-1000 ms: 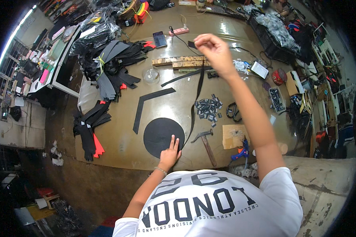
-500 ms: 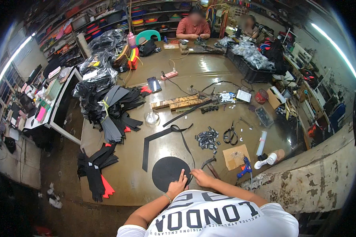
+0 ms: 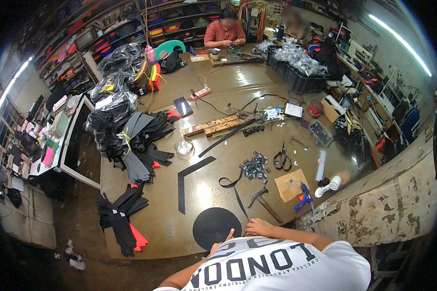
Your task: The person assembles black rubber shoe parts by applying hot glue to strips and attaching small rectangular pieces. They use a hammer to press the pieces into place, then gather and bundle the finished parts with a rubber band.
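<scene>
A flat black disc [image 3: 213, 225] lies near the table's front edge. My left hand [image 3: 222, 246] is at its near right side, index finger stretched onto the disc; its other fingers are mostly hidden behind my shirt. Just right of the disc, my right hand [image 3: 260, 228] has its fingers curled on the near end of a narrow black strap [image 3: 240, 199]. The strap runs away from me and ends in a loose loop on the table. The hammer [image 3: 267, 204] rests close beyond my right hand.
Beyond the hammer are small black pieces [image 3: 255, 166], scissors [image 3: 282, 161], cardboard [image 3: 287, 186] and a blue glue gun [image 3: 304, 197]. A bent black strip [image 3: 181, 191] lies left of the strap. Bundled dark strips [image 3: 136, 140] cover the left side. A co-worker [image 3: 224, 35] sits at the far end.
Both hands have drawn closer to my body. The strap's loop has slid toward me, away from the end of the bent strip. The whole view has shifted slightly.
</scene>
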Demonstrator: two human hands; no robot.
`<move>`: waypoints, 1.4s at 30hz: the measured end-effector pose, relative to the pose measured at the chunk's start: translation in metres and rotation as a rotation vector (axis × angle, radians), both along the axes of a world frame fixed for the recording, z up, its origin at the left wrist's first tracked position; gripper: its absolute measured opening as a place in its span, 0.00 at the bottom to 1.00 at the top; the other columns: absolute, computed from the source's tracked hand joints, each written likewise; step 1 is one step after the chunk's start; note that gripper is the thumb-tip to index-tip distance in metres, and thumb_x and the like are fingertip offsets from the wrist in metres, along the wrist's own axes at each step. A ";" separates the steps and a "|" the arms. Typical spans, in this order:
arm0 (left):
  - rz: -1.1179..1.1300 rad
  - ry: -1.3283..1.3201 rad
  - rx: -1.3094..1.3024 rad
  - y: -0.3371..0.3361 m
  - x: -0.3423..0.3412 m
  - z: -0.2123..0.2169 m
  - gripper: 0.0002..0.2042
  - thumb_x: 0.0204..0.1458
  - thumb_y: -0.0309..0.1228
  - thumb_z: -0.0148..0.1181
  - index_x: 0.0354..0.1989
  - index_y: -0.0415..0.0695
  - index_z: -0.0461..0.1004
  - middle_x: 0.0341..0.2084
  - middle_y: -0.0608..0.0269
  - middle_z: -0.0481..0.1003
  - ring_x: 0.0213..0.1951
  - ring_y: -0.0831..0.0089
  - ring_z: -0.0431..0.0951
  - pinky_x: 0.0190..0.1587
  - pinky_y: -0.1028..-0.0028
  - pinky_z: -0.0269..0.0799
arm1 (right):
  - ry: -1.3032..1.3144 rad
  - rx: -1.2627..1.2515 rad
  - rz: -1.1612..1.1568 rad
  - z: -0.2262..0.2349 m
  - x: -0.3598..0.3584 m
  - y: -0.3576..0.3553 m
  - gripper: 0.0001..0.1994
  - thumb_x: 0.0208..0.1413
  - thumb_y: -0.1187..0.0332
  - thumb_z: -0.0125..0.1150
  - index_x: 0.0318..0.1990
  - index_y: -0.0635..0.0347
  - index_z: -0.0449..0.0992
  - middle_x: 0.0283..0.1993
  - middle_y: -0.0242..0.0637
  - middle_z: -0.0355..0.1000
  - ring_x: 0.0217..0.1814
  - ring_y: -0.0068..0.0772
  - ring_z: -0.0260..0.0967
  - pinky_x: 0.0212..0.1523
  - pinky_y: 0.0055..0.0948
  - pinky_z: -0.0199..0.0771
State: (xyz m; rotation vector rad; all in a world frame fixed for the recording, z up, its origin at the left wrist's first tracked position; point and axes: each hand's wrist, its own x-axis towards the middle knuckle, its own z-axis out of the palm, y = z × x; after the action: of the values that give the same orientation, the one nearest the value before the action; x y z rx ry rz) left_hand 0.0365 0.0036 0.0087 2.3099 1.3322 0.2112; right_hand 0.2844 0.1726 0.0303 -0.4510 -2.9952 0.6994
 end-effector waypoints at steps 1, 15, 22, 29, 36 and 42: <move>-0.007 -0.004 -0.003 0.000 0.000 0.002 0.21 0.54 0.36 0.52 0.56 0.43 0.68 0.56 0.42 0.68 0.17 0.65 0.77 0.16 0.69 0.72 | -0.062 -0.015 0.004 0.000 -0.002 0.002 0.09 0.57 0.59 0.55 0.39 0.50 0.76 0.39 0.32 0.69 0.48 0.38 0.65 0.49 0.38 0.67; 0.248 -0.284 0.169 0.140 -0.048 0.202 0.16 0.46 0.33 0.62 0.44 0.41 0.78 0.29 0.54 0.78 0.28 0.58 0.79 0.32 0.65 0.75 | 0.401 -0.420 -0.451 0.075 -0.067 0.083 0.08 0.56 0.69 0.52 0.39 0.62 0.70 0.35 0.46 0.68 0.44 0.48 0.70 0.49 0.41 0.68; 0.630 -0.345 0.240 0.141 -0.080 0.208 0.11 0.47 0.37 0.69 0.35 0.46 0.82 0.26 0.60 0.77 0.27 0.62 0.78 0.30 0.68 0.73 | 0.634 -0.347 -0.625 0.057 -0.121 0.079 0.19 0.66 0.56 0.41 0.43 0.63 0.71 0.41 0.46 0.67 0.43 0.47 0.68 0.43 0.36 0.69; 0.645 -0.164 0.250 0.150 -0.080 0.205 0.15 0.48 0.43 0.67 0.31 0.42 0.81 0.27 0.62 0.76 0.32 0.61 0.77 0.35 0.67 0.73 | 0.788 -0.232 -0.596 0.044 -0.159 0.079 0.23 0.67 0.52 0.39 0.39 0.65 0.71 0.38 0.47 0.67 0.42 0.51 0.68 0.43 0.37 0.69; 0.837 -0.345 0.270 0.114 -0.106 0.187 0.13 0.47 0.39 0.68 0.29 0.40 0.79 0.29 0.57 0.78 0.35 0.58 0.77 0.38 0.65 0.73 | 0.604 -0.273 -0.666 0.036 -0.185 0.073 0.15 0.63 0.61 0.44 0.31 0.62 0.70 0.29 0.49 0.69 0.34 0.55 0.70 0.36 0.44 0.71; 0.693 -0.322 0.329 0.107 -0.112 0.181 0.15 0.41 0.38 0.73 0.28 0.39 0.77 0.27 0.56 0.77 0.33 0.56 0.77 0.36 0.63 0.73 | 0.737 0.171 -0.249 0.085 -0.217 0.059 0.11 0.54 0.68 0.53 0.20 0.56 0.69 0.20 0.36 0.68 0.20 0.38 0.67 0.23 0.34 0.68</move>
State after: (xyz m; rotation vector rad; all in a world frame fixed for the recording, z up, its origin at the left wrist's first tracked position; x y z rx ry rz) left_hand -0.0750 0.1102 0.1896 1.8343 1.9715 1.0394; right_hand 0.0671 0.2319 0.1153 -0.4260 -2.2342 0.4484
